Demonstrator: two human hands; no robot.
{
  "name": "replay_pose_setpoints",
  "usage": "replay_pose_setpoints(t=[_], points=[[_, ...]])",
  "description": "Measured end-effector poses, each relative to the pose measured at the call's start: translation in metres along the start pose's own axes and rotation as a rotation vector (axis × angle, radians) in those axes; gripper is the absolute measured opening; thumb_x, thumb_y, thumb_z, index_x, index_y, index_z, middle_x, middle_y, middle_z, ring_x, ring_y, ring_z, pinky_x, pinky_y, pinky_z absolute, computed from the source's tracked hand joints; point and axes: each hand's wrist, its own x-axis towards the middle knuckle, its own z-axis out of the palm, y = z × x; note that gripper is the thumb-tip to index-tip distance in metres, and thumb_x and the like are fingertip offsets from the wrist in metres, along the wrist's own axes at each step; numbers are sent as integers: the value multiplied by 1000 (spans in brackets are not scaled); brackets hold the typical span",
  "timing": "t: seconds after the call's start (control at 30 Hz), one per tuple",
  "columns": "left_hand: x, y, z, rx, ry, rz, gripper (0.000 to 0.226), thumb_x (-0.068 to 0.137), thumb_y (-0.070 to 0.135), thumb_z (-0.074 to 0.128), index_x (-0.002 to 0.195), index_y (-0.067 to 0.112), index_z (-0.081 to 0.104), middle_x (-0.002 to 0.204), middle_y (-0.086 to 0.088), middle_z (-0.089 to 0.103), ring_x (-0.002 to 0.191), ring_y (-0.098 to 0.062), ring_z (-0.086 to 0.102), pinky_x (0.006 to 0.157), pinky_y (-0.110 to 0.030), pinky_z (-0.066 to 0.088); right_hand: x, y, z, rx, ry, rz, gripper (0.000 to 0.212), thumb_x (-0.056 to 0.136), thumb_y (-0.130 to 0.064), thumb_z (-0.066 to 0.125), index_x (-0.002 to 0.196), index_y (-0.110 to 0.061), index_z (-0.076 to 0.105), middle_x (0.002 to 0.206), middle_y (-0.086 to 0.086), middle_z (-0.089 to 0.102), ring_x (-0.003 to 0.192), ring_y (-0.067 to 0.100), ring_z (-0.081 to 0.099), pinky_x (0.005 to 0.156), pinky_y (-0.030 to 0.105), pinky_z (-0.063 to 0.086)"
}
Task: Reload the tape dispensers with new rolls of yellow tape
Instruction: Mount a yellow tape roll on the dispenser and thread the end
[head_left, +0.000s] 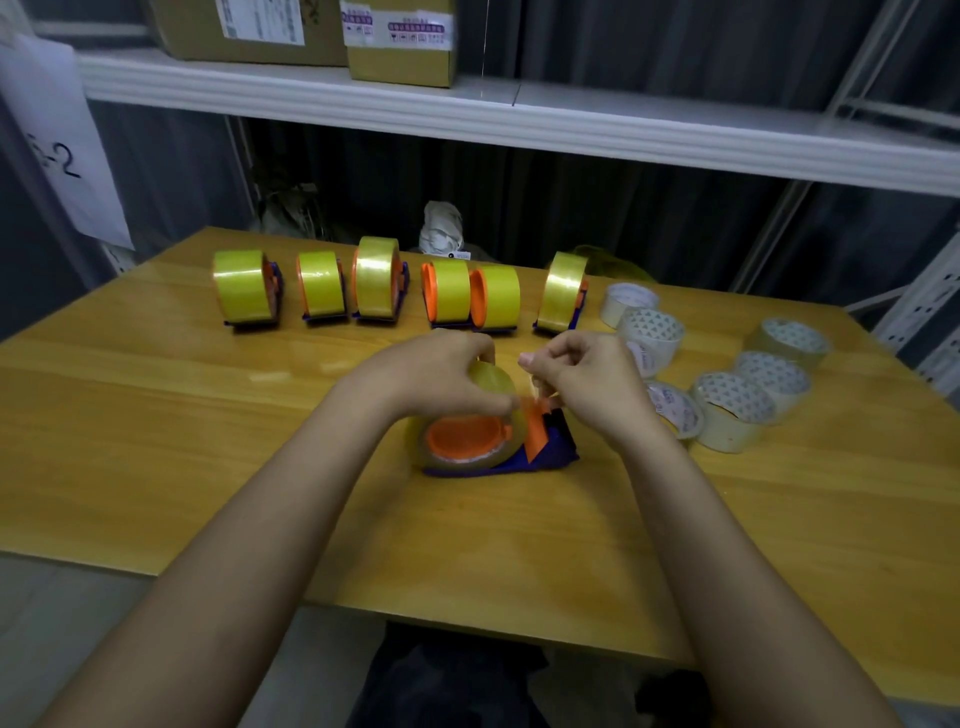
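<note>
Head view looks down on a wooden table with a white shelf above its far edge, where two cardboard boxes sit. At far left a sheet of paper with handwriting hangs from the rack.

Along the far side of the table stands a row of six loaded dispensers, each an orange and blue frame carrying a yellow roll, set side by side from left to right; the fourth and fifth touch each other.

Near the middle of the table, closer to the person, lies the dispenser being loaded, its blue base flat on the wood and its orange hub facing up toward the camera. A yellow tape roll sits around that hub. The left hand rests over the top of this roll, fingers curled round its rim and gripping it. The right hand, just beside it, has thumb and fingers pinched together on the loose tape end above the orange cutter flap.

To the right, a cluster of seven rolls with white printed cores lies on the table, some touching, reaching from behind the right hand toward the right edge.
</note>
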Motion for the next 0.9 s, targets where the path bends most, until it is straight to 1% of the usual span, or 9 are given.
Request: replay_pose_setpoints(t=[0.1, 0.17, 0.2, 0.27, 0.4, 0.57, 0.73, 0.8, 0.9], points=[[-2, -2, 2, -38, -34, -6, 56, 82, 55, 59, 128, 28, 43, 117, 4, 47, 96, -19, 51, 64, -27, 51, 4, 4, -10, 142, -36, 93, 15, 85, -18, 72, 79, -7, 66, 72, 7, 70, 62, 14, 64, 61, 24, 56], [-4, -8, 6, -84, 4, 9, 57, 80, 58, 60, 126, 28, 44, 118, 4, 47, 98, -19, 50, 64, -27, 49, 5, 10, -17, 154, -26, 156, 12, 85, -16, 72, 82, -6, 66, 84, 10, 71, 70, 14, 65, 58, 19, 54], [-5, -10, 8, -87, 27, 20, 60, 77, 61, 62, 124, 28, 45, 116, 5, 49, 97, -18, 51, 65, -28, 50, 5, 14, -19, 141, -33, 186, 12, 85, -17, 71, 84, -6, 67, 84, 8, 71, 72, 13, 64, 57, 18, 53], [-5, -12, 7, -66, 58, 31, 63, 73, 64, 65, 120, 28, 47, 110, 8, 50, 94, -15, 51, 67, -28, 50, 5, 20, -20, 166, -54, 234, 13, 86, -17, 70, 86, -5, 66, 74, 6, 68, 69, 14, 63, 57, 19, 53], [-8, -13, 5, -127, 41, 14, 55, 73, 59, 69, 115, 30, 47, 105, 9, 50, 90, -11, 52, 66, -29, 53, 4, 27, -28, 205, -12, 277, 11, 86, -14, 69, 79, -7, 65, 63, 3, 62, 59, 11, 56, 59, 21, 52], [-11, -15, 1, -161, 16, 5, 51, 72, 56, 71, 107, 30, 47, 97, 6, 57, 83, -10, 58, 72, -40, 56, 6, 30, -39, 191, 52, 292, 14, 86, -15, 70, 75, -6, 65, 68, 5, 62, 62, 12, 55, 61, 23, 50], [-14, -17, -3, -191, 4, -3, 45, 75, 46, 70, 109, 30, 45, 99, 0, 61, 83, -15, 63, 72, -47, 55, 10, 29, -51, 159, 73, 291, 12, 87, -14, 68, 78, -6, 66, 69, 5, 61, 63, 12, 55, 58, 21, 48], [-14, -16, -6, -159, -15, -32, 48, 77, 47, 69, 113, 29, 43, 103, 0, 58, 85, -15, 60, 72, -44, 56, 9, 27, -51, 152, 56, 245, 12, 88, -15, 67, 83, -5, 67, 68, 4, 61, 62, 11, 55, 52, 17, 47], [-11, -5, -2, -46, 8, -76, 68, 71, 64, 67, 118, 24, 39, 106, 5, 51, 88, -14, 53, 67, -32, 51, 9, 20, -47, 164, 85, 171, 15, 88, -16, 68, 90, -2, 67, 70, 4, 60, 61, 9, 54, 51, 15, 46]])
